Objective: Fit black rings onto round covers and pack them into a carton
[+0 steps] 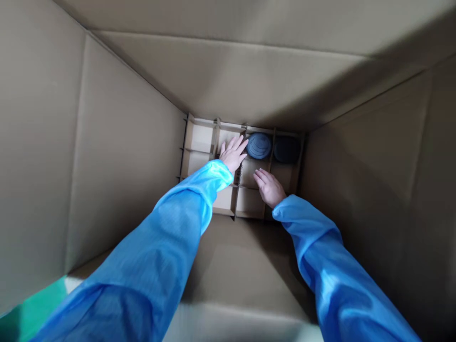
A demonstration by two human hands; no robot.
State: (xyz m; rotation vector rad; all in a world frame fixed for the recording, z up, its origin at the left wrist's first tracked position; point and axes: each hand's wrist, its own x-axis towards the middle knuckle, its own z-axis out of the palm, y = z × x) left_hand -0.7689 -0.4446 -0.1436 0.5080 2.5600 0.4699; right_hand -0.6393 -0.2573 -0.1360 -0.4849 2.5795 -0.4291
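Both my arms, in blue sleeves, reach down into a deep cardboard box (131, 123). On its floor stands a cardboard divider grid (236, 202) with several square compartments. My left hand (233, 153) is over the grid with its fingers spread, the fingertips close to a round dark blue object (259, 145) in a back-row compartment. Whether they touch it I cannot tell. A second dark rounded object (286, 149) sits in the back right compartment, in shadow. My right hand (270, 186) hovers over the grid below the blue object, fingers stretched out and holding nothing.
Tall cardboard walls enclose the grid on all sides; the right wall (370, 156) lies in shadow. The near wall (242, 266) passes beneath my forearms. Outside the box, at the lower left, a green surface (39, 304) shows.
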